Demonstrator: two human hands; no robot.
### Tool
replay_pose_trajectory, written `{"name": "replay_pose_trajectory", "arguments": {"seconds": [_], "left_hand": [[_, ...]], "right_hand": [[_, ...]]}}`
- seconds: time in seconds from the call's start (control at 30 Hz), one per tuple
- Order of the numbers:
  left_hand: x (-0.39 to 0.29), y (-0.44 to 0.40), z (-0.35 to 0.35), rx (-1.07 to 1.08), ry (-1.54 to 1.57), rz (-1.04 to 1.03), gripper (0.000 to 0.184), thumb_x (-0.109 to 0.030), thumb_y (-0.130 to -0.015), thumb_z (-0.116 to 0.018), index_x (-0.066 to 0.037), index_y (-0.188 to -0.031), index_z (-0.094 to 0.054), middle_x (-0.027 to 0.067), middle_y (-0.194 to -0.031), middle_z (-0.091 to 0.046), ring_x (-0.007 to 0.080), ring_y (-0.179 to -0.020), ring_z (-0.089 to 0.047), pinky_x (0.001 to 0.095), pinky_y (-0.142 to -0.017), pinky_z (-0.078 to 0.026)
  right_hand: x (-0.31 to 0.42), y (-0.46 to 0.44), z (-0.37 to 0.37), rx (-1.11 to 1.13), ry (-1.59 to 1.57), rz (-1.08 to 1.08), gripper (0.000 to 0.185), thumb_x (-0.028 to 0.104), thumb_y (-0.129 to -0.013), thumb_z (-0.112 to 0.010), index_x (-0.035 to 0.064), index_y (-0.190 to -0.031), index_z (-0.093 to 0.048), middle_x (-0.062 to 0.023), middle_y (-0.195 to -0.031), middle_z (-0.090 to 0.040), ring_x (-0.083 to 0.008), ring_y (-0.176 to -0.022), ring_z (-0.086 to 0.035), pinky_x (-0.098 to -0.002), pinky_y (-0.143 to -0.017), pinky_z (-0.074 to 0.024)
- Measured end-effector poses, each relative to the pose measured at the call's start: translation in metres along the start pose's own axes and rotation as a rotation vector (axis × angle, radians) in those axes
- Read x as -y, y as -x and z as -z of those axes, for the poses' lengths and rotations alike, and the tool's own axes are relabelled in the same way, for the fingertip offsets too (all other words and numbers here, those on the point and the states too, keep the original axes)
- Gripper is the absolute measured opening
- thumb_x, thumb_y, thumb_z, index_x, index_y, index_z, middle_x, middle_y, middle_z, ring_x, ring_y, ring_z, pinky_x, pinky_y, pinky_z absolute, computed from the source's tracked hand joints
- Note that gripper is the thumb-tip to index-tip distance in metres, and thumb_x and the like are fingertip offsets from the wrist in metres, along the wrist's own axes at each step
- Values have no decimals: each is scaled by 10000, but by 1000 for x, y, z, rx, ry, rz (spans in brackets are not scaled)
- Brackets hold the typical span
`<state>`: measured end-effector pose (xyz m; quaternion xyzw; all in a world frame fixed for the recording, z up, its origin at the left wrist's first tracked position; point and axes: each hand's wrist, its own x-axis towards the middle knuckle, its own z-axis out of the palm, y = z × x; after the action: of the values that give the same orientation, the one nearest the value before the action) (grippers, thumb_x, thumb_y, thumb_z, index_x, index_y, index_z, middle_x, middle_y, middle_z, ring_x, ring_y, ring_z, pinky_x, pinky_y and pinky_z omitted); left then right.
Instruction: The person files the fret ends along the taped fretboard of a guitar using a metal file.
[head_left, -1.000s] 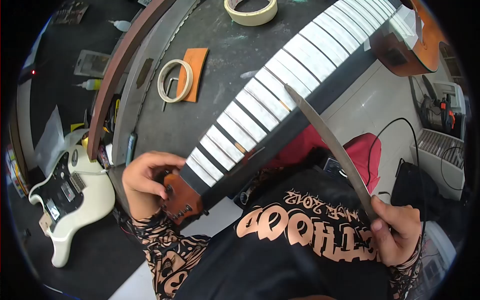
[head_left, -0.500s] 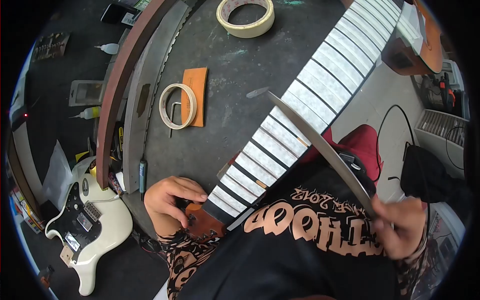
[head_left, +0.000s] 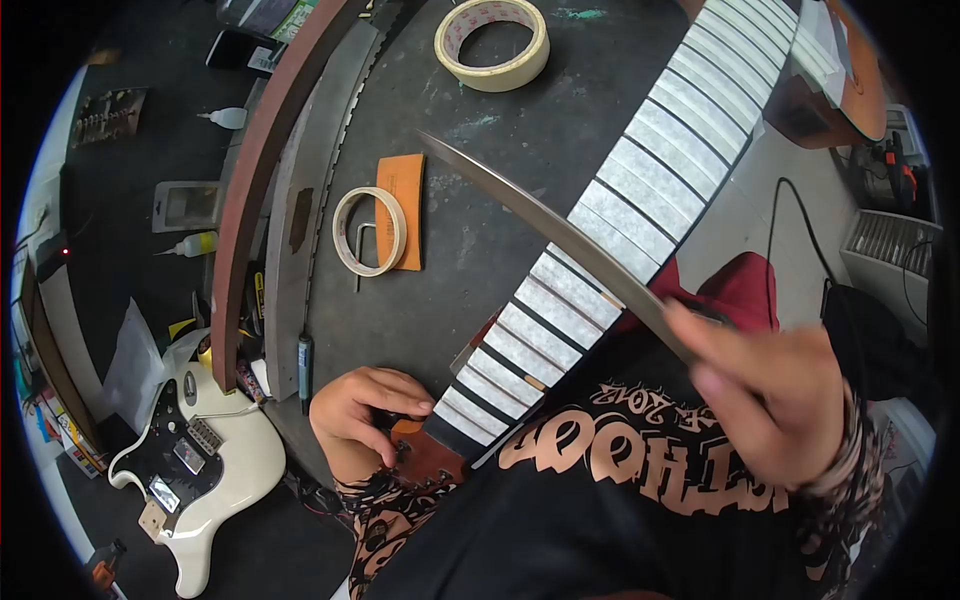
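Note:
A guitar neck (head_left: pixel 655 190) runs diagonally across the view, with pale tape strips covering the fretboard between the frets. At its lower end, my left hand (head_left: pixel 372 415) grips the brown headstock (head_left: pixel 428 458), thumb and fingers on either side of its edge. My right hand (head_left: pixel 770 390), slightly blurred, is closed around the near end of a long, slim metal file (head_left: pixel 535 212). The file lies slantwise across the taped fretboard, and its narrow tip points out over the dark bench. Part of the file's near end is hidden inside the hand.
On the dark bench (head_left: pixel 480 330) are a large masking tape roll (head_left: pixel 540 70), a smaller roll (head_left: pixel 342 240) with a hex key, and an orange sleeve (head_left: pixel 402 175). Left of these lie a saw (head_left: pixel 305 160), a reddish-brown curved bar (head_left: pixel 245 190) and a white guitar body (head_left: pixel 235 470).
My right hand has pushed the file forward and to the upper left, so its tip reaches farther past the neck. My left hand keeps its hold on the headstock. The view has shifted slightly.

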<state>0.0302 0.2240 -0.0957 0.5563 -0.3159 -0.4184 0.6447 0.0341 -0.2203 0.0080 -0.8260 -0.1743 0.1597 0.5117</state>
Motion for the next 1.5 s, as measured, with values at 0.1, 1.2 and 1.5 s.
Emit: {"name": "replay_pose_trajectory", "arguments": {"seconds": [0.1, 1.2, 1.5], "left_hand": [[-2, -3, -2, -5, 7, -13, 737, -293, -655, -912, 49, -1249, -642, 231, -1160, -666, 325, -1018, -665, 394, -862, -516], [-9, -10, 0, 13, 9, 17, 718, -270, -662, -912, 45, -1248, -643, 248, -1172, -659, 336, -1035, -672, 378, -874, -524], [-5, -4, -1, -14, 16, 23, 714, -261, -652, -916, 28, -1249, -651, 251, -1179, -654, 332, -1038, -669, 376, -873, -530]], "right_hand": [[-20, 71, 12, -2, 9, 43, 559, -50, -774, -638, 48, -1324, -611, -45, -526, -561, -181, -426, -590, -293, -407, -457], [-15, 53, 15, 11, -63, 18, 532, -53, -784, -628, 19, -1311, -615, -59, -569, -606, -187, -428, -595, -290, -407, -448], [3, -6, 3, 38, -8, 1, 476, -21, -875, -597, 32, -1348, -585, -86, -546, -535, -190, -415, -537, -283, -444, -388]]}}
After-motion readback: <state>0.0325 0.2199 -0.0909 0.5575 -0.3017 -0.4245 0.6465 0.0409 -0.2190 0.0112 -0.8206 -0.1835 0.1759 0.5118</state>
